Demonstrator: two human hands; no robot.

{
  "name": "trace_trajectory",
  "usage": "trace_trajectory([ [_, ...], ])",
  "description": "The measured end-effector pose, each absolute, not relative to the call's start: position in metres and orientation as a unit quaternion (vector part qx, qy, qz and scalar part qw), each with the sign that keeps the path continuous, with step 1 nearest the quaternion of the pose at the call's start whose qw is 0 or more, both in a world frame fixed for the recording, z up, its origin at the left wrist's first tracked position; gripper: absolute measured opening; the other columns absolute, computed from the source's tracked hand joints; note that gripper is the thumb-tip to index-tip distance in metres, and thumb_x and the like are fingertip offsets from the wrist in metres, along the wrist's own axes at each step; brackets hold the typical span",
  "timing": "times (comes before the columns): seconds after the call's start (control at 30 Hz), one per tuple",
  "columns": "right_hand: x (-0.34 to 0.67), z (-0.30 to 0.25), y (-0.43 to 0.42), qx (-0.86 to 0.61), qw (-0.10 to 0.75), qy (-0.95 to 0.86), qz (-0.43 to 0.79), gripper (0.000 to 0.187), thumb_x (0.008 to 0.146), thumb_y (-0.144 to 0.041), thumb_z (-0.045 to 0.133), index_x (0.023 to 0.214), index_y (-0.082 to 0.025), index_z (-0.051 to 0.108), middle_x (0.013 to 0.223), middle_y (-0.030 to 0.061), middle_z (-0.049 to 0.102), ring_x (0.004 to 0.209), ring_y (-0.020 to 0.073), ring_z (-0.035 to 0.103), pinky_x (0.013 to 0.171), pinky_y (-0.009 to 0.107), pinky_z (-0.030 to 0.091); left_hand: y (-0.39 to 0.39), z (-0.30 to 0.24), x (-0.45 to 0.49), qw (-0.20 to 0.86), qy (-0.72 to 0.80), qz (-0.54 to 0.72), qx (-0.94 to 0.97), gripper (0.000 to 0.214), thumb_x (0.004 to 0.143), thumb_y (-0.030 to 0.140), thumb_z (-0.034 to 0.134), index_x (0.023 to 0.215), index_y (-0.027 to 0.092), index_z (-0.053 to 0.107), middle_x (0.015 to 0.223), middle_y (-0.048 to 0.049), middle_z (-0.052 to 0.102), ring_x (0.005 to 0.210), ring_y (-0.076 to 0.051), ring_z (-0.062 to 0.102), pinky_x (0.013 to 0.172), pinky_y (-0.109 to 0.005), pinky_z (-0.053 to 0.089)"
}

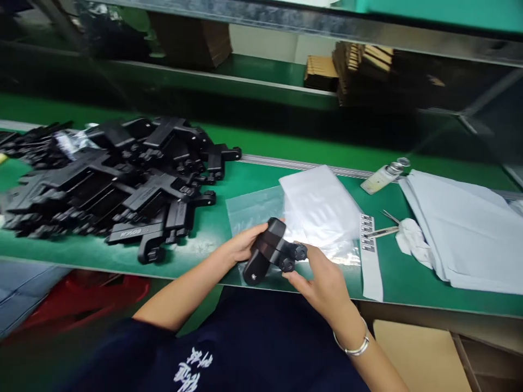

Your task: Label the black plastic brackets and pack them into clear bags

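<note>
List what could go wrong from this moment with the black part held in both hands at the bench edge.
1. The black plastic part is held by the left hand and right hand right over the green bench's front edge; a slip might drop it off the bench.
2. The metal tweezers lie close to the right hand and could get knocked.
3. The clear plastic bags beneath look slippery.

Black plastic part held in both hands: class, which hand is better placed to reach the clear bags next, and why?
Probably the right hand. It grips only the knobbed end of the black plastic part and lies just below the clear bags. The left hand cradles the part's body, on the side toward the pile of black parts.
</note>
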State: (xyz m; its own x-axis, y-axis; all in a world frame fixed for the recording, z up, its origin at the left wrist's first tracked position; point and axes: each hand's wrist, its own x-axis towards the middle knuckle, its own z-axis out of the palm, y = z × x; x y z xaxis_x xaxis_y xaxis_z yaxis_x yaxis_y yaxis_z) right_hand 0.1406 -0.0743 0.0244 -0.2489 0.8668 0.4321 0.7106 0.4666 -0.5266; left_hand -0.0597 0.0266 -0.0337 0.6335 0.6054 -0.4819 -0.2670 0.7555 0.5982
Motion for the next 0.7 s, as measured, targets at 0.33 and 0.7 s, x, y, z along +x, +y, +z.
trace_trajectory([
  [0.33, 0.315, -0.065, -0.142, -0.797, 0.180, -0.575, 0.036, 0.046, 0.093, -0.041, 0.043, 0.128, -0.016, 0.059, 0.133, 0.0173, 0.060, 0.127, 0.0362, 0.052, 0.100, 0.056, 0.045, 0.063, -0.042, -0.112, 0.387, 0.608, 0.272, 0.638, 0.062, 0.082, 0.062, 0.050, 0.129, 0.021, 0.054, 0.137, -0.0105, 0.056, 0.132, -0.036, 0.045, 0.113, -0.054, 0.033],
  [0.7, 0.267, -0.063, -0.202, -0.843, 0.375, -0.274, 0.270, 0.041, 0.080, -0.057, 0.059, 0.064, -0.019, 0.059, 0.058, 0.0014, 0.054, 0.057, 0.0184, 0.051, 0.054, 0.029, 0.035, -0.025, -0.006, 0.056, 0.577, 0.317, 0.101, 0.746, 0.040, 0.090, 0.037, 0.048, 0.125, 0.022, 0.058, 0.105, -0.0076, 0.072, 0.094, -0.022, 0.069, 0.086, -0.038, 0.055],
])
